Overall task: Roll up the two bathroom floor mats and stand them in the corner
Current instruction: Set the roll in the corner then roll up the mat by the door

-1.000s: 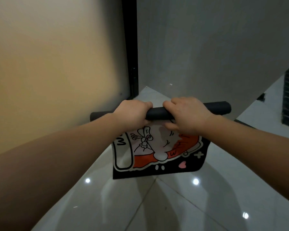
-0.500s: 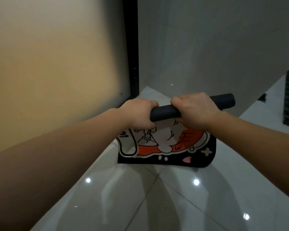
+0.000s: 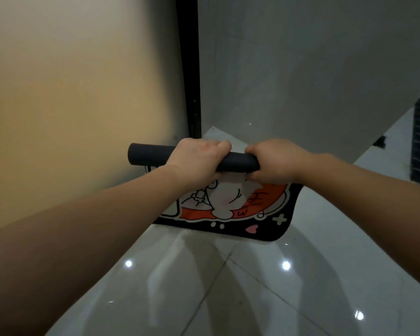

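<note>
Mat (image 3: 240, 209), half rolled, hangs in the air over the glossy floor (image 3: 228, 299) near the far corner; left hand (image 3: 199, 163) and right hand (image 3: 274, 163) clench its black roll. A loosened grip could let it unwind.

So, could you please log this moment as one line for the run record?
left hand: gripping roll | right hand: gripping roll | mat: partly rolled, printed tail hanging | floor: glossy tiles | second mat: not visible
</note>
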